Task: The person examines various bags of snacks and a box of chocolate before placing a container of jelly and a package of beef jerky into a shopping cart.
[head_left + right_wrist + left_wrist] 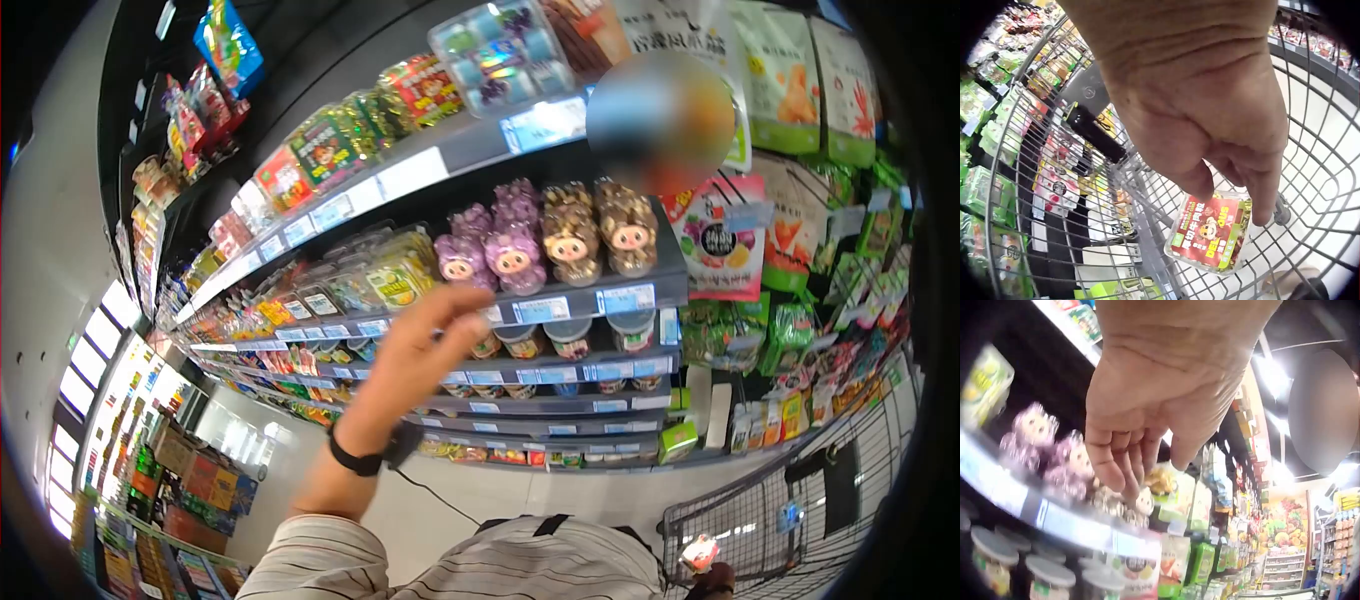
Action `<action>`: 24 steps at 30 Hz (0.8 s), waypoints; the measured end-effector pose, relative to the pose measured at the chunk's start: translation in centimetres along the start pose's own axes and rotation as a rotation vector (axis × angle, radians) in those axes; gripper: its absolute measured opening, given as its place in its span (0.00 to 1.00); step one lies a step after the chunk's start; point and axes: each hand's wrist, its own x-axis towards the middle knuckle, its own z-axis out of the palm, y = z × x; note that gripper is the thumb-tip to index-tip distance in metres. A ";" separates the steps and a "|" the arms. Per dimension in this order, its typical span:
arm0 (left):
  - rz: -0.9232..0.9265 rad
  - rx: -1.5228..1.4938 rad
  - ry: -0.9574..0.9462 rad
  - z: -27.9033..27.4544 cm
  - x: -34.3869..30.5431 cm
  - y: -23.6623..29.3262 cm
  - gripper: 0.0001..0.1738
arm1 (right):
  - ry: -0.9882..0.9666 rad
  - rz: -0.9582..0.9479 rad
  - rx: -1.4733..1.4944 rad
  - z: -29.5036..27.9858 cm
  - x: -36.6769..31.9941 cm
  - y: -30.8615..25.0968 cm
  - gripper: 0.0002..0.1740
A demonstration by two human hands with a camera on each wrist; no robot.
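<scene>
My left hand reaches out in front of the snack shelf, its fingers loosely bent with nothing in them. Purple character-shaped packs stand just beyond its fingertips, with brown ones to their right. In the left wrist view the same hand overlaps some of these packs. Over the shopping cart, my right hand grips a clear plastic snack box with a red label, thumb and fingers at its upper edge. From the head view, that box shows at the lower right.
Lidded tubs line the shelf below, and bagged snacks lie to the left. More bags hang on the right. A dark bottle sits at the cart's side. Pale floor runs below the shelves.
</scene>
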 end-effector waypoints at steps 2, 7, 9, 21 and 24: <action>0.115 0.120 0.246 -5.2 2.2 0.3 0.16 | 0.001 -0.033 0.073 -0.8 -1.3 -0.5 0.15; 0.496 0.497 0.636 -16.2 10.3 -0.5 0.28 | -0.364 -0.204 0.389 -1.1 -4.9 -4.8 0.20; 0.437 0.674 0.572 -19.3 13.1 -1.2 0.32 | -0.730 -0.383 0.402 1.3 -5.8 -8.0 0.08; 0.202 0.752 0.248 -23.4 15.4 -2.8 0.33 | -0.383 -0.446 0.161 13.6 -21.9 -11.1 0.18; 0.146 0.667 0.160 -24.5 15.8 -2.8 0.35 | -0.437 -0.445 0.151 14.9 -23.1 -11.7 0.17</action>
